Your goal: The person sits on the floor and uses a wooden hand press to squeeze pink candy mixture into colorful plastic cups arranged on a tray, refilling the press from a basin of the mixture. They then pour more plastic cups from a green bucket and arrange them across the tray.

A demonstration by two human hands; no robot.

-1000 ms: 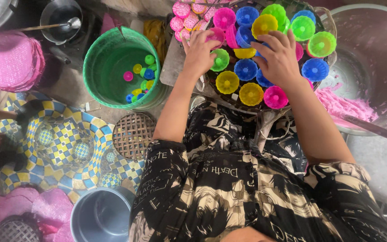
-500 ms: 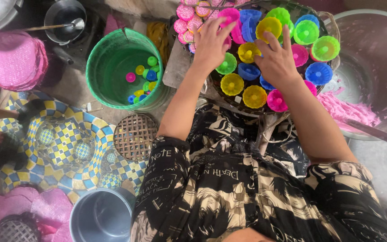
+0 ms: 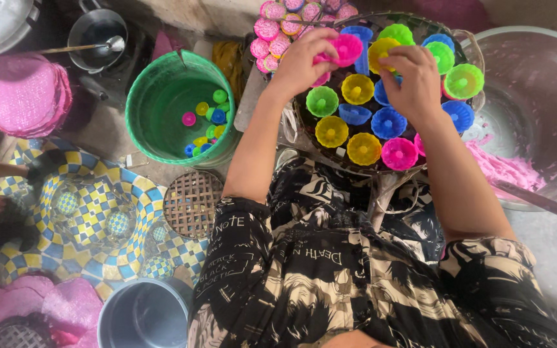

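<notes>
At ten o'clock stands a green bucket [image 3: 178, 106] with small coloured cups loose on its bottom. Just right of it, at twelve o'clock, the left hand [image 3: 301, 61] reaches forward from a bent, bare forearm, fingers closed around a pink fluted mould [image 3: 346, 48], which it holds over the far rim of a dark round tray [image 3: 304, 125]. The tray carries yellow, green, blue and pink moulds set close together. At one o'clock the right hand [image 3: 414, 80] arches palm down over the blue moulds, fingers curled together; what they pinch cannot be told. At three o'clock sits a large metal basin [image 3: 536, 84] smeared with pink batter.
</notes>
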